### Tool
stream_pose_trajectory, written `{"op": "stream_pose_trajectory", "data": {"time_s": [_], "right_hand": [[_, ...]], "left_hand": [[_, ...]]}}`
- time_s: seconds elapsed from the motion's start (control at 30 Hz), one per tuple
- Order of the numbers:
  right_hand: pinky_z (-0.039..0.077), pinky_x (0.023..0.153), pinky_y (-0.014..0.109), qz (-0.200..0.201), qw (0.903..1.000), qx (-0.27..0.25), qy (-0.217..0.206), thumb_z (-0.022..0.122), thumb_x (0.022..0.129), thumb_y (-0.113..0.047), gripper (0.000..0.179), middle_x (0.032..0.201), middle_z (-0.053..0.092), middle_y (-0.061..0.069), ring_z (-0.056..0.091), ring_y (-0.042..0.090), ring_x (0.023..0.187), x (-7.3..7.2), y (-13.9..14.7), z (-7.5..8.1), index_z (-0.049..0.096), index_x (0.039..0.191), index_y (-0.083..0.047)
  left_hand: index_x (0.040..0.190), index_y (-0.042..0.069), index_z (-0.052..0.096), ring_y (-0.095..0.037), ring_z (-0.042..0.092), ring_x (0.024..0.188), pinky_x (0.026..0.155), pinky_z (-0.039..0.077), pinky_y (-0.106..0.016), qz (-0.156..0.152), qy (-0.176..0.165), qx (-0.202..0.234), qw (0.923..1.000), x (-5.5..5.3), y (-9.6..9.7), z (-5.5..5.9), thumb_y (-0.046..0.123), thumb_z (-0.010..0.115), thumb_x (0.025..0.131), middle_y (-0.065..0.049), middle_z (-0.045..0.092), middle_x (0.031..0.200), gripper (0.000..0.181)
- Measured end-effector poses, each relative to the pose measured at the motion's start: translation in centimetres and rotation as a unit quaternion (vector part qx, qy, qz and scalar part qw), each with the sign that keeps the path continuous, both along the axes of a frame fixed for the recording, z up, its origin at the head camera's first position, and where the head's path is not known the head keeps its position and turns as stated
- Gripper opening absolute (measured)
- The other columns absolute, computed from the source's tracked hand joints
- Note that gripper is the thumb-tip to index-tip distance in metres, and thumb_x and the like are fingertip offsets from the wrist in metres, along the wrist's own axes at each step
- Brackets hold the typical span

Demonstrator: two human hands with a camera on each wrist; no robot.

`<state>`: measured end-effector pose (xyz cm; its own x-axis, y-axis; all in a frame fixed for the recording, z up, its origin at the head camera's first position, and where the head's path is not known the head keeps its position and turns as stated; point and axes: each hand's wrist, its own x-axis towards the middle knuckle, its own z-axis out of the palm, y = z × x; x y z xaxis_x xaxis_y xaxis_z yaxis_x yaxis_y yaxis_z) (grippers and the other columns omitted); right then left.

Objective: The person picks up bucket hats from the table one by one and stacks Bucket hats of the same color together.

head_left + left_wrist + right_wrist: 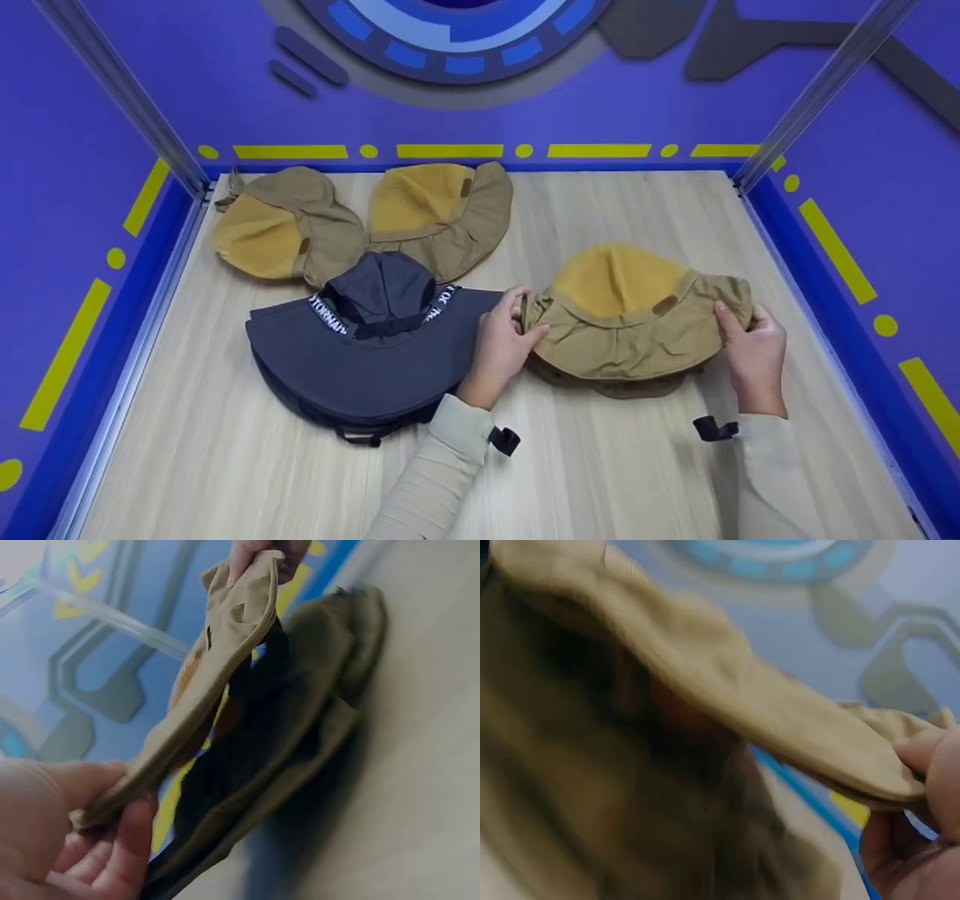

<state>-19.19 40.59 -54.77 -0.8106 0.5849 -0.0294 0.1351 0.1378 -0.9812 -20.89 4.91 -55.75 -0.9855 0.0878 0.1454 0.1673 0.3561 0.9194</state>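
Observation:
Between both hands is a tan sun hat [615, 345] with a yellow crown and a small brown tab, its wide brim facing the head camera. My left hand [502, 345] pinches the brim's left end, thumb on top. The right hand [754, 360] pinches the opposite end, fingers behind the cloth. In the left wrist view the brim [202, 697] runs edge-on from one hand to the other, lifted off the table. Under it lies more darker brown cloth [300, 720], likely another hat, also blurred in the right wrist view; its full shape is hidden.
Dark grey wide-brimmed hats [375, 367] lie stacked just left of my left forearm. Behind them are two more tan-and-yellow hats, one at the back left [259, 236] and one at the back middle [420, 199]. Blue panels [847, 187] wall in the wooden table [637, 202].

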Motion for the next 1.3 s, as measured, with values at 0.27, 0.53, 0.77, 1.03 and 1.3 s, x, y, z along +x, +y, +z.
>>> {"op": "stream_pose_trajectory", "data": {"time_s": [0.27,0.53,0.77,1.03,1.3], "right_hand": [[0.045,0.069,0.028,0.027,0.9413,0.308,-0.137,0.071,0.095,-0.044,0.047,0.087,0.064,0.009,0.057,0.019,0.077,-0.1,0.8,-2.2,0.065,0.107,0.001],[0.030,0.108,0.059,0.033,0.9347,0.331,-0.126,0.070,0.096,-0.034,0.060,0.132,0.046,0.031,0.036,0.049,0.128,-0.9,-0.6,-2.7,0.054,0.140,0.004],[0.028,0.108,0.069,0.089,0.8915,0.419,0.148,0.082,0.084,-0.015,0.047,0.151,0.043,0.030,0.040,0.053,0.133,-2.1,-5.7,-2.2,0.070,0.130,-0.011],[0.016,0.112,0.083,0.283,0.8364,0.469,0.012,0.073,0.090,-0.054,0.075,0.171,0.013,0.021,0.012,0.052,0.154,-3.4,-11.6,-2.2,0.048,0.154,-0.025],[0.010,0.122,0.069,0.310,0.8101,0.491,-0.083,0.057,0.093,-0.069,0.079,0.169,0.016,0.026,0.015,0.054,0.152,-3.7,-11.4,-5.3,0.048,0.155,-0.020]], "left_hand": [[0.132,0.003,0.062,-0.033,0.068,0.114,0.100,0.055,-0.043,0.036,0.016,-0.144,0.9888,0.2,1.2,-0.8,0.011,0.089,0.079,-0.017,0.072,0.121,0.060],[0.130,0.003,0.063,-0.035,0.069,0.106,0.094,0.057,-0.044,0.053,0.005,-0.188,0.9807,0.2,1.7,-1.0,0.015,0.090,0.078,-0.017,0.066,0.117,0.060],[0.133,0.003,0.061,-0.032,0.067,0.110,0.096,0.056,-0.040,0.047,0.024,-0.170,0.9841,0.9,1.7,-0.6,0.013,0.087,0.082,-0.014,0.055,0.128,0.058],[0.127,0.002,0.065,-0.034,0.067,0.106,0.094,0.056,-0.044,0.066,0.066,-0.200,0.9753,1.5,1.4,1.0,0.018,0.081,0.088,-0.014,0.061,0.124,0.045],[0.116,0.006,0.071,-0.033,0.067,0.103,0.092,0.054,-0.043,0.052,0.077,-0.229,0.9689,0.5,-0.5,3.5,0.024,0.074,0.093,-0.011,0.068,0.112,0.030]]}}
